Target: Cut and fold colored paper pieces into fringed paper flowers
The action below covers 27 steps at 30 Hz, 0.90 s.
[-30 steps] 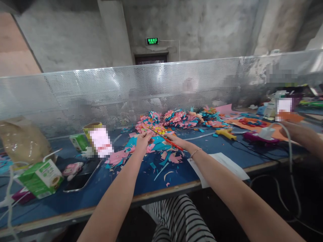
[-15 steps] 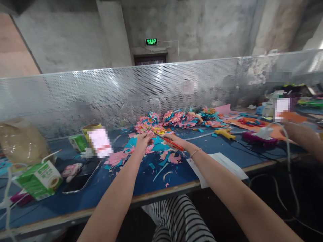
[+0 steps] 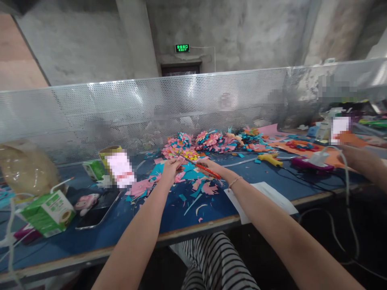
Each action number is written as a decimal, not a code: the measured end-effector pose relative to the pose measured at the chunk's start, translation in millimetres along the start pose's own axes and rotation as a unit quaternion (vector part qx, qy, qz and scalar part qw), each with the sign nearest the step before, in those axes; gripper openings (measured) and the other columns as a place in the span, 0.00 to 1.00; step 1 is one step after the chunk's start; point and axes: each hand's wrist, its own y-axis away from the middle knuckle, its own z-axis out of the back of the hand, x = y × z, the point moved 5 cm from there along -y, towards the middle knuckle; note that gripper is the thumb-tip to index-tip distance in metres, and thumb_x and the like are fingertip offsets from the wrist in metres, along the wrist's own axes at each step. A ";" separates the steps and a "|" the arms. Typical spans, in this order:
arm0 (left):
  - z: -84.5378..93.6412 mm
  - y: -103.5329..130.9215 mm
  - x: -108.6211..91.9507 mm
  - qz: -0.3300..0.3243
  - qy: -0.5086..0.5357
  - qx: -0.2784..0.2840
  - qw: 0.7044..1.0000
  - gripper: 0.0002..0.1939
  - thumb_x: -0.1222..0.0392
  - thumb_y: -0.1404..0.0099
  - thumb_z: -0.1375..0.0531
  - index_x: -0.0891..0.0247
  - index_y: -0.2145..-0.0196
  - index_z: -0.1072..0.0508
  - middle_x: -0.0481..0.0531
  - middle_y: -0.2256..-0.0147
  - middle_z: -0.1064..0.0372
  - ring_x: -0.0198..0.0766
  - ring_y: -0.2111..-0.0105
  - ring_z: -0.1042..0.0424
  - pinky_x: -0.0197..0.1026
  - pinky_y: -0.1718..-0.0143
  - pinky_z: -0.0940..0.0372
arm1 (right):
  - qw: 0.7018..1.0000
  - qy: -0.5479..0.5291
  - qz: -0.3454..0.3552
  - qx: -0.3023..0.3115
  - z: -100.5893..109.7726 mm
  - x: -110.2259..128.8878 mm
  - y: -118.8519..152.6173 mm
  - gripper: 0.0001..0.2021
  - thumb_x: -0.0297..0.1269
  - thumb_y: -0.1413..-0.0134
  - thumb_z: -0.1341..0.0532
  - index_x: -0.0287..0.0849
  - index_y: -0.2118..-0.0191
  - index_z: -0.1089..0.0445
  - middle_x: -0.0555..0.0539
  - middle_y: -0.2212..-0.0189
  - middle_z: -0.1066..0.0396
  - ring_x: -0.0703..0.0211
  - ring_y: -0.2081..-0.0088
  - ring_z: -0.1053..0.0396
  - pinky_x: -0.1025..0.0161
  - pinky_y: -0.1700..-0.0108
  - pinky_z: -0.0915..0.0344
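Note:
My right hand (image 3: 211,166) grips the red-handled scissors (image 3: 209,170), whose blades point left toward my other hand. My left hand (image 3: 171,169) is closed in a pinch close to the blades. A small piece of pink paper (image 3: 182,160) shows at its fingertips, partly hidden by the fingers. Under and around both hands lie blue paper (image 3: 193,172) and pink paper scraps (image 3: 142,187). Just beyond them sit clusters of pink, blue and yellow paper flowers (image 3: 208,140).
A yellow glue gun (image 3: 270,160) and a purple power strip (image 3: 311,164) lie to the right. Another person's hand (image 3: 353,157) is by orange paper (image 3: 352,139). On the left stand a green drink carton (image 3: 48,215), a phone (image 3: 98,213) and a lit screen (image 3: 121,169). Perforated metal (image 3: 193,100) borders the back.
Both hands and the scissors stay almost in the same place. The view has shifted very slightly. Nothing has visibly been picked up or let go.

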 end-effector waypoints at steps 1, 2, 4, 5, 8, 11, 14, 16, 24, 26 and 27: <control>0.1 0.0 0.1 0.002 0.002 -0.001 1.000 0.06 0.60 0.53 0.38 0.65 0.76 0.28 0.51 0.77 0.29 0.28 0.85 0.38 0.33 0.81 0.40 | 1.000 -0.006 -0.012 0.001 -0.7 -1.2 -0.3 0.15 0.46 0.56 0.43 0.40 0.67 0.41 0.58 0.83 0.47 0.72 0.86 0.50 0.71 0.83 0.51; 0.1 0.1 0.1 0.004 0.004 -0.003 1.000 0.07 0.60 0.53 0.38 0.66 0.76 0.28 0.51 0.77 0.29 0.28 0.85 0.38 0.32 0.81 0.40 | 1.000 -0.011 -0.023 0.001 -1.4 -2.4 -0.5 0.14 0.46 0.56 0.44 0.40 0.67 0.42 0.58 0.84 0.47 0.72 0.86 0.50 0.71 0.83 0.51; 0.0 0.3 0.1 0.008 0.006 -0.005 1.000 0.07 0.60 0.53 0.38 0.66 0.76 0.28 0.52 0.78 0.29 0.28 0.85 0.38 0.32 0.82 0.40 | 0.999 -0.009 -0.031 -0.007 -1.9 -2.9 -0.8 0.14 0.46 0.56 0.44 0.40 0.68 0.42 0.58 0.85 0.48 0.72 0.86 0.50 0.70 0.83 0.52; -0.1 0.4 0.1 0.011 0.007 -0.006 1.000 0.07 0.60 0.53 0.38 0.66 0.76 0.28 0.52 0.78 0.29 0.27 0.85 0.38 0.32 0.82 0.41 | 1.000 0.001 -0.024 -0.013 -1.7 -2.0 -1.1 0.13 0.46 0.56 0.44 0.40 0.69 0.41 0.58 0.85 0.47 0.71 0.86 0.50 0.70 0.83 0.52; -0.3 0.9 -0.1 0.017 0.010 -0.009 1.000 0.06 0.61 0.53 0.38 0.66 0.76 0.28 0.51 0.78 0.29 0.27 0.85 0.39 0.31 0.83 0.41 | 0.998 0.049 0.022 -0.037 0.7 2.9 -2.2 0.14 0.46 0.57 0.44 0.38 0.72 0.40 0.55 0.82 0.44 0.71 0.82 0.48 0.70 0.80 0.51; -0.5 1.3 -0.5 0.018 0.010 -0.009 1.000 0.05 0.62 0.53 0.38 0.67 0.77 0.28 0.51 0.78 0.29 0.27 0.85 0.38 0.32 0.82 0.41 | 0.993 0.094 0.054 -0.054 3.5 4.6 -3.9 0.14 0.46 0.56 0.45 0.38 0.73 0.38 0.53 0.80 0.43 0.69 0.79 0.46 0.69 0.78 0.49; -0.8 1.8 -0.7 0.024 0.005 -0.009 1.000 0.06 0.61 0.53 0.37 0.67 0.77 0.29 0.53 0.77 0.29 0.27 0.85 0.38 0.32 0.82 0.41 | 0.988 0.125 0.071 -0.063 5.1 3.2 -5.8 0.15 0.47 0.57 0.45 0.37 0.73 0.38 0.52 0.79 0.42 0.67 0.77 0.44 0.69 0.75 0.48; -0.9 2.2 -1.0 0.027 0.002 -0.009 1.000 0.07 0.61 0.54 0.37 0.67 0.77 0.29 0.53 0.77 0.29 0.28 0.85 0.38 0.33 0.81 0.40 | 0.986 0.134 0.075 -0.066 5.2 1.4 -6.6 0.15 0.47 0.57 0.45 0.37 0.73 0.37 0.52 0.80 0.42 0.67 0.76 0.45 0.69 0.76 0.48; -0.8 2.8 -0.7 0.034 0.001 -0.012 0.999 0.06 0.62 0.53 0.37 0.67 0.76 0.28 0.52 0.77 0.29 0.28 0.85 0.37 0.33 0.81 0.40 | 0.996 0.073 0.028 -0.030 0.0 -3.0 -0.8 0.19 0.54 0.55 0.46 0.40 0.75 0.43 0.56 0.84 0.48 0.71 0.83 0.50 0.71 0.81 0.53; -1.2 2.8 -0.4 0.035 0.003 -0.011 0.999 0.05 0.62 0.53 0.37 0.67 0.76 0.28 0.52 0.78 0.29 0.28 0.85 0.38 0.33 0.81 0.40 | 1.000 0.014 0.011 -0.004 -3.6 -3.6 1.7 0.19 0.55 0.55 0.46 0.42 0.75 0.45 0.56 0.84 0.49 0.72 0.84 0.51 0.71 0.82 0.53; -1.5 2.8 -0.2 0.035 0.005 -0.010 0.999 0.05 0.63 0.53 0.38 0.67 0.76 0.28 0.52 0.78 0.29 0.28 0.85 0.38 0.33 0.81 0.40 | 1.000 -0.015 0.005 0.003 -5.2 -3.9 2.6 0.19 0.55 0.55 0.46 0.42 0.75 0.45 0.56 0.84 0.49 0.72 0.84 0.51 0.70 0.83 0.53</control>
